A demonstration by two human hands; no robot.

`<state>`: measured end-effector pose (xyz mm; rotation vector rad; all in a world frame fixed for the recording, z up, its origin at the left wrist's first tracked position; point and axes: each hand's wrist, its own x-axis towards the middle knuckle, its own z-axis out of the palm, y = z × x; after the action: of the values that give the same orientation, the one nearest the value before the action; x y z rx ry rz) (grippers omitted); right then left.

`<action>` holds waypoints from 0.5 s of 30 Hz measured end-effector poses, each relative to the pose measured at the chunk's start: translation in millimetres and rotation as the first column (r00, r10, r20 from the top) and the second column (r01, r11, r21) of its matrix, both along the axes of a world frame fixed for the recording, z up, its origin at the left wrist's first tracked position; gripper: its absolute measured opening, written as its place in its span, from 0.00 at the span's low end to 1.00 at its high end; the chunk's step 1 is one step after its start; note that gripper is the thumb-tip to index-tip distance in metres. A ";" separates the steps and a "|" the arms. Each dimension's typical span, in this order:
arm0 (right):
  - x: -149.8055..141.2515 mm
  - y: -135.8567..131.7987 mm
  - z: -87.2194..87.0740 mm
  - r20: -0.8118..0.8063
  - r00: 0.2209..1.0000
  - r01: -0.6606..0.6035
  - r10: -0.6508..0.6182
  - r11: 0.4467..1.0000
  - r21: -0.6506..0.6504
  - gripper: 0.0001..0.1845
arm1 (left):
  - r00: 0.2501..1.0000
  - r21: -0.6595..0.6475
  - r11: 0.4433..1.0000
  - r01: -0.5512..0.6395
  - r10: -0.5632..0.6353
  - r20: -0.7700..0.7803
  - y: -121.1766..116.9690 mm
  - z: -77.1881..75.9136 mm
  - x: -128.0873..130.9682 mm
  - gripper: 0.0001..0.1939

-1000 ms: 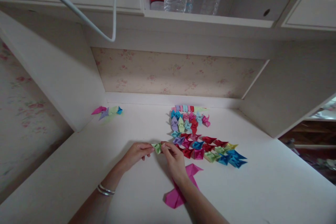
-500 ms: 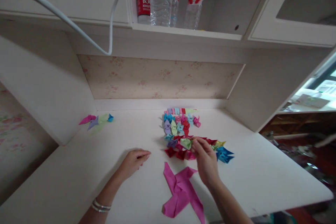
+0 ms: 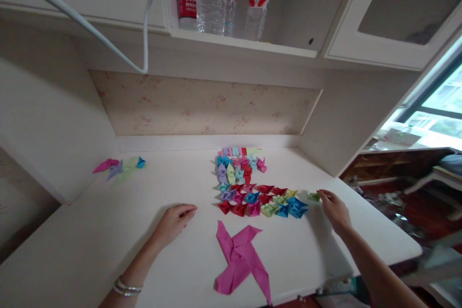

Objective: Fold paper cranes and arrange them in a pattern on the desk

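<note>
At the right of the table, my right hand point(image 3: 335, 211) pinches a small green origami piece point(image 3: 313, 196), just past the end of the colourful rows. My left hand point(image 3: 173, 224) rests on the tabletop left of the rows, fingers closed together with nothing seen in them. Several small folded paper pieces stand in rows; among them are a blue origami piece point(image 3: 297, 207), a red one point(image 3: 224, 207) and a light green one point(image 3: 268, 210). Between my hands and nearer to me lies a large pink folded-paper pinwheel point(image 3: 241, 256), flat on the table.
A few loose paper pieces, including a magenta one point(image 3: 107, 165), lie at the left back of the white table point(image 3: 173, 173). Overhead, a shelf holds plastic bottles point(image 3: 211, 2), and a white cable point(image 3: 83, 21) hangs in front. The table's right edge drops off beyond my right hand.
My right hand has carried the green origami piece rightward, from above the rows to beyond their right end. My left hand stays resting in place. The view has shifted slightly right.
</note>
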<state>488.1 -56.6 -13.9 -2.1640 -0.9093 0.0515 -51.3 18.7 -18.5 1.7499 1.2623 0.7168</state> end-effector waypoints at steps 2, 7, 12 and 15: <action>1.2 4.4 -5.6 -0.022 1.000 -0.001 0.000 0.999 -0.047 0.28 | 1.000 0.013 1.000 -0.014 0.014 -0.002 0.8 -0.5 -0.1 0.21; -4.6 16.8 -13.9 -0.036 0.999 -0.033 0.029 0.993 -0.109 0.28 | 0.999 0.054 0.998 -0.041 0.041 0.008 2.9 -2.9 -0.2 0.20; -5.7 19.5 -16.9 -0.043 0.998 -0.040 0.035 0.991 -0.124 0.29 | 0.999 0.056 0.998 -0.036 0.035 0.020 3.0 -3.9 0.6 0.20; -5.4 18.8 -15.6 -0.045 0.998 -0.052 0.046 0.990 -0.132 0.29 | 0.999 0.046 0.999 -0.027 0.025 0.045 2.2 -2.4 1.0 0.19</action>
<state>482.7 -37.8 -29.6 -2.2543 -0.9587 0.1857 -50.3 20.9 -20.9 1.7483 1.2496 0.8012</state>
